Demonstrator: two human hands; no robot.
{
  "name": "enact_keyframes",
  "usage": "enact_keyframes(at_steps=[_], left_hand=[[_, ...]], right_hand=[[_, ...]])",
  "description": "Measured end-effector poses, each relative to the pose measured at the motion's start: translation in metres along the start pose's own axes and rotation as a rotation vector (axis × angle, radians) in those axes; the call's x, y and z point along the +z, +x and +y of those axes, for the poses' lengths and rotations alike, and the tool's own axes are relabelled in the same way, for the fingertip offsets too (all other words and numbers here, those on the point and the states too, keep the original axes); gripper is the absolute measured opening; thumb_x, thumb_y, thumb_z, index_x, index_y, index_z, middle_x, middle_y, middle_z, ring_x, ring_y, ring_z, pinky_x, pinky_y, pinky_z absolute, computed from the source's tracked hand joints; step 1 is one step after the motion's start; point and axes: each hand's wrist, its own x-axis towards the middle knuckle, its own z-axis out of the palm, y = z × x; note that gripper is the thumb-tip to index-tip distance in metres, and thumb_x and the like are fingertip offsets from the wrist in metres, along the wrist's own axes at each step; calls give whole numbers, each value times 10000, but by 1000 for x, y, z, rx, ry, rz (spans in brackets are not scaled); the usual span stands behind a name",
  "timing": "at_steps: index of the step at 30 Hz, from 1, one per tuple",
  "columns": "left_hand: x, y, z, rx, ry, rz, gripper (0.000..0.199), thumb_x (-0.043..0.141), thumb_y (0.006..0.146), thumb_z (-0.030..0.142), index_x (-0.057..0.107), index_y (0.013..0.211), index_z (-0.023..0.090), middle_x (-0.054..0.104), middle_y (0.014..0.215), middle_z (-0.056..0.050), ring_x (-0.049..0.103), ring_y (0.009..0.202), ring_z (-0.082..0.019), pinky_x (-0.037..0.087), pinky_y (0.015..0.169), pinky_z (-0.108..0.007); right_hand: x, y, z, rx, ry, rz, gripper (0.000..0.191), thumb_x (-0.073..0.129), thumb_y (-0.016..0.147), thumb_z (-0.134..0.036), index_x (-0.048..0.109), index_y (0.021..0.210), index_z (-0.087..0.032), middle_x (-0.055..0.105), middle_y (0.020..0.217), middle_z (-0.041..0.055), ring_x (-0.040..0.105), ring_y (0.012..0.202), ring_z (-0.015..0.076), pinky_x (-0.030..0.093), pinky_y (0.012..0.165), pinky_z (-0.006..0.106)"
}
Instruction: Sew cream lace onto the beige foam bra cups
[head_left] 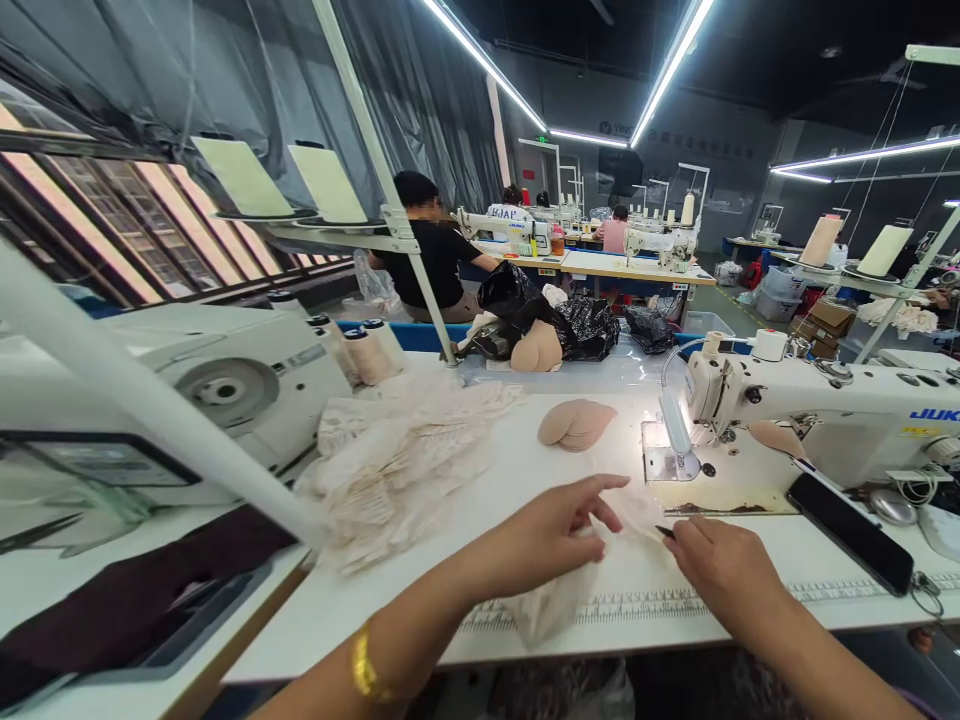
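Note:
My left hand (566, 525) is over the table with its fingers apart, above a piece of sheer pale fabric (551, 605). Whether any finger touches the cloth I cannot tell. My right hand (720, 560) is closed around a small tool with a dark pointed tip (665, 532); the rest of it is hidden in the fist. The tip points left, at the fabric's right side. Beyond the hands, a small stack of beige bra cups (577, 425) lies left of the sewing machine (817, 400), whose lamp is lit.
A heap of pale lace fabric (412, 450) covers the table's left part. A black phone (851, 530) lies at right, beside a printed ruler strip (637, 604). Black plastic bags (589, 328) are behind the table. A slanting white pole (172, 400) crosses at left. A person (435, 250) sits ahead.

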Motion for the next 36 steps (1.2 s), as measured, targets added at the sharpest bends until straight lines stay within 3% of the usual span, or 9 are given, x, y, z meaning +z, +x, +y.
enact_keyframes(at_steps=[5,10,13,18,21,24,27,32,36], left_hand=[[-58,-16,-29,82,599,566,397,579,947,404,663,1306,256,732,1176,-82,658,1073,-307,520,951,-443],[9,8,-59,337,707,291,387,584,956,183,637,1330,265,666,1267,-88,601,1150,-276,494,986,-426],[40,36,-49,353,831,207,164,597,912,77,718,930,188,670,967,-84,608,876,-247,469,755,-361],[30,40,-2,495,806,322,249,512,1020,143,672,834,180,636,810,-44,575,789,-206,452,745,-346],[31,12,12,695,769,400,263,461,1045,140,678,910,198,612,781,-37,526,714,-190,458,717,-337],[43,-22,9,812,703,217,232,472,1055,162,674,955,216,611,774,-36,524,700,-185,478,718,-329],[48,-41,-2,746,539,3,155,534,1061,270,685,1059,235,687,884,-53,603,822,-200,520,801,-334],[41,-22,-29,272,147,168,405,610,1010,418,595,1398,303,602,1452,-105,549,1329,-303,481,1104,-455],[45,5,-36,3,-146,21,418,631,961,481,645,1277,209,727,1095,-85,672,1046,-270,568,897,-410]], right_hand=[[-11,-28,70,173,-87,57,259,481,1085,-403,654,1017,-223,693,859,80,652,746,248,386,626,330],[-40,0,48,107,182,194,317,504,1066,-450,710,1161,-229,694,946,123,639,870,288,490,751,397],[-46,14,9,157,634,70,350,494,1070,-487,748,1030,-248,696,892,95,641,832,272,514,745,399],[-42,18,-51,369,1671,-441,553,572,965,-727,744,1104,-220,756,971,100,695,858,249,532,725,359],[-34,32,-65,588,2135,-397,728,631,863,-822,693,1220,-191,755,1113,143,703,1024,268,542,777,347],[-23,47,-59,778,2210,-185,657,837,740,-728,695,1090,-191,757,983,84,701,915,230,527,742,307],[-14,53,-50,773,2026,-73,483,915,735,-570,657,916,-204,678,774,-19,604,691,152,464,665,262],[-17,46,-47,446,1701,-134,378,714,935,-594,639,993,-229,579,800,-41,481,703,137,383,669,258],[-25,42,-46,406,1481,-105,424,605,973,-653,615,955,-230,503,806,-29,433,742,160,362,682,284]])
